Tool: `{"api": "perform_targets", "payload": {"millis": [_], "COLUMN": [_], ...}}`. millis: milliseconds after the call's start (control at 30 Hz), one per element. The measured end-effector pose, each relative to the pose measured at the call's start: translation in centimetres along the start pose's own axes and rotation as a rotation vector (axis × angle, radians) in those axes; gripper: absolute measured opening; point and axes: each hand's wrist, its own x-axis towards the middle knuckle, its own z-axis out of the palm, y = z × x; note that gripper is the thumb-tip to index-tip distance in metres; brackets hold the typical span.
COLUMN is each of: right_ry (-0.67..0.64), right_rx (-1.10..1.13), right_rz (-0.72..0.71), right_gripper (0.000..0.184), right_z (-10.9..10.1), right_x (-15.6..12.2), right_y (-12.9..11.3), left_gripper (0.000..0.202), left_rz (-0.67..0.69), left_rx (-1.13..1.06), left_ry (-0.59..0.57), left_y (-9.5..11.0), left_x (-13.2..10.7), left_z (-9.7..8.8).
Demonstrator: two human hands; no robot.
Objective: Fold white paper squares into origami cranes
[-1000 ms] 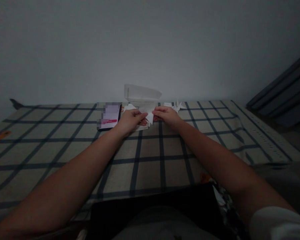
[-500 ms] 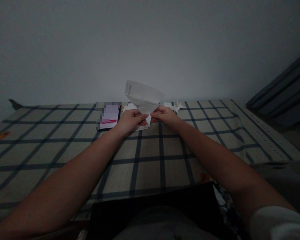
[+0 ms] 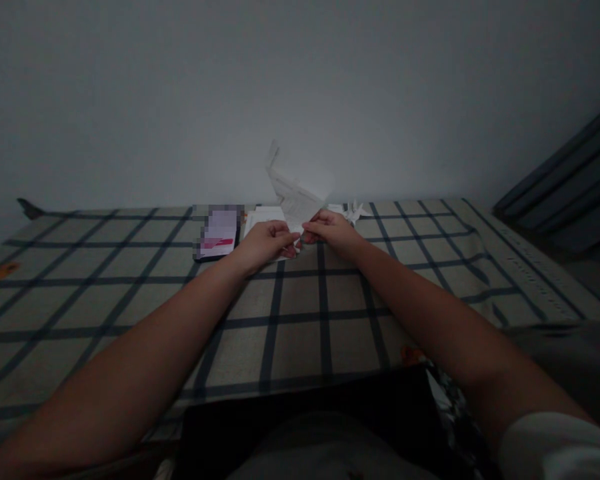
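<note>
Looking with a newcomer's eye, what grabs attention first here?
First, the pale paper, rising mid-view against the grey wall, its lower end pinched by the left hand and right hand. Next, the lit screen with its pink bar, left of the hands on the checked cloth. Then the spiky white piece beyond the right hand.

Sheet (image 3: 297, 199): matt paper; tablecloth (image 3: 300, 293): woven cloth; wall (image 3: 300, 80): smooth, matt.

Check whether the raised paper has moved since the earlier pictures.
Yes: the paper has shifted upward and rightward in the view, judged against the stationary phone.
</note>
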Motion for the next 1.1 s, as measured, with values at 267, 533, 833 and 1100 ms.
{"api": "perform_targets", "payload": {"millis": [267, 533, 833, 1100], "right_ry": [0.002, 0.026, 0.076, 0.108], "right_rx": [0.039, -0.004, 0.017, 0.016], "right_rz": [-0.019, -0.04, -0.044, -0.028], "right_gripper": [0.026, 0.026, 0.025, 0.023], "right_z": [-0.23, -0.31, -0.24, -0.01], "right_x": [0.22, 0.24, 0.23, 0.06], "right_y": [0.54, 0.37, 0.22, -0.25], "left_gripper": [0.035, 0.033, 0.03, 0.031], "left_rz": [0.044, 0.012, -0.007, 0.022], "left_rx": [-0.04, -0.064, 0.006, 0.026], "left_ry": [-0.021, -0.047, -0.063, -0.05], "left_y": [-0.35, -0.54, -0.36, -0.62], "left_x": [0.3, 0.35, 0.15, 0.38], "left_z": [-0.09, -0.15, -0.04, -0.17]}}
